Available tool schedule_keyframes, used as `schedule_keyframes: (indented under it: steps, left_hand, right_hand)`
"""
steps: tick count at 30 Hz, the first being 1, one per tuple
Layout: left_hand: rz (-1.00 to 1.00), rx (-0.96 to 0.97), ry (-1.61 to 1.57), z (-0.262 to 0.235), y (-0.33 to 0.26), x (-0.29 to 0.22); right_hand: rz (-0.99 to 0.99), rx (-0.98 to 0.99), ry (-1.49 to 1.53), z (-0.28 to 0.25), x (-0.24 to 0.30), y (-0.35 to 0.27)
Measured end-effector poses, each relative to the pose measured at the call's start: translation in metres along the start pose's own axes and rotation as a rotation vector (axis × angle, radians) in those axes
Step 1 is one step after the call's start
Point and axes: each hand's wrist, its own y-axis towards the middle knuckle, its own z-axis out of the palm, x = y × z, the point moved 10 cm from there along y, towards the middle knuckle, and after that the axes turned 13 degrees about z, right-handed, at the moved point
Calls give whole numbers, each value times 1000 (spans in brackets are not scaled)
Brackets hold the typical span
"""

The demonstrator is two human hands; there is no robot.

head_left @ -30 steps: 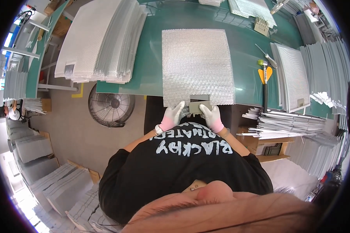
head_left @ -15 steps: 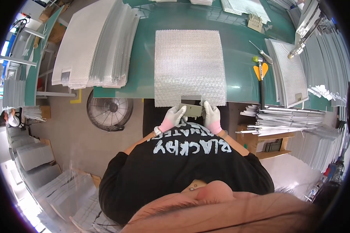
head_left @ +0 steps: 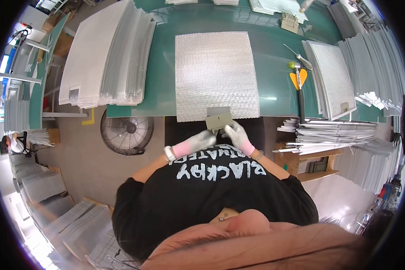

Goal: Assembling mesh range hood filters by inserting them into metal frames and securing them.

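Observation:
A silvery expanded-metal mesh sheet (head_left: 215, 72) lies on the green table, its near end overhanging the front edge. Near that end is a rectangular cutout (head_left: 218, 110). A small grey-beige flat plate (head_left: 219, 121) sits just at the cutout, overlapping the sheet's near edge. My right hand (head_left: 238, 137), in a white glove with a pink cuff, closes on the plate's lower right corner. The gloved left hand (head_left: 201, 141) is at the plate's lower left edge; its fingers are blurred, and whether they grip it I cannot tell.
A tall stack of mesh sheets (head_left: 99, 58) stands on the table's left. At right lie a screwdriver (head_left: 301, 58), a hammer (head_left: 300, 90) and framed panels (head_left: 333, 76). More beige plates (head_left: 290, 23) sit at the far right. A floor fan (head_left: 127, 130) stands below the table's left.
The plate has moved up toward the cutout and tilted slightly. My left hand has shifted left and down along its edge; the right hand has moved lower on its corner.

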Motion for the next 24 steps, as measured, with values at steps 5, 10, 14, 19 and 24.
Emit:
schedule_keyframes:
  steps: [5, 10, 14, 19, 24]
  left_hand:
    - [-115, 385, 240, 2, 16, -96]
    - [779, 274, 1730, 6, 125, -165]
    - [614, 275, 1643, 47, 128, -125]
    - [549, 196, 1641, 70, 119, -112]
    - [554, 213, 1603, 71, 110, -113]
  right_hand:
    - [26, 87, -59, 22, 11, 3]
    - [-88, -148, 4, 12, 44, -11]
    - [-268, -670, -15, -60, 27, -51]
    - [-229, -540, 156, -86, 32, -38]
    - [-224, -568, 22, -67, 53, -62]
